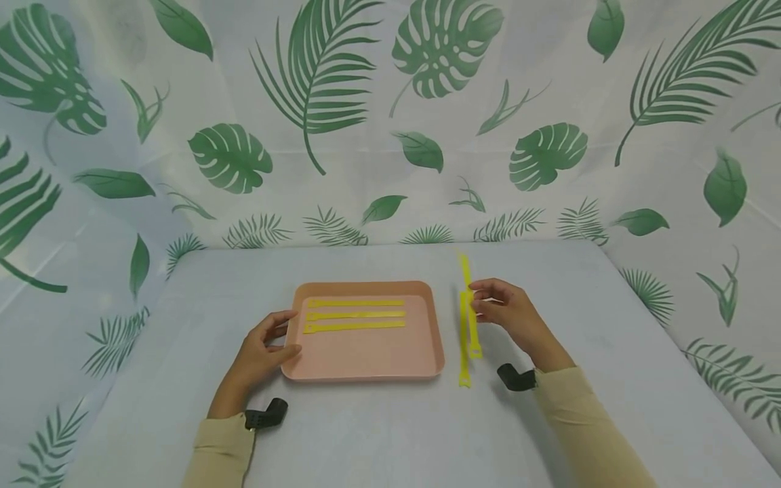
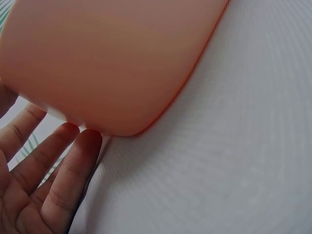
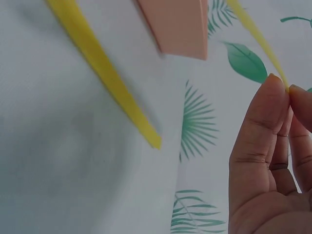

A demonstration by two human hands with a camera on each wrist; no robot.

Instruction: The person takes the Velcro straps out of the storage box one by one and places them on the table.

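Note:
At the left side of a pink tray (image 1: 366,354), my left hand (image 1: 261,349) touches the rim with thumb and fingers spread along it. The left wrist view shows straight fingertips (image 2: 88,146) right at the tray's edge. My right hand (image 1: 505,312) pinches a yellow cable tie (image 1: 473,339) between thumb and fingertips, its slotted head pointing down toward me. Beside and partly behind it, another yellow cable tie (image 1: 464,369) lies lengthwise on the table to the right of the tray. Three more yellow ties (image 1: 360,314) lie side by side in the tray's far half.
A pale cloth covers the table (image 1: 366,434). White curtains with green leaf prints (image 1: 360,196) rise behind the table and along both sides. A black wrist camera (image 1: 516,377) is strapped at the right cuff, and another camera (image 1: 268,413) at the left.

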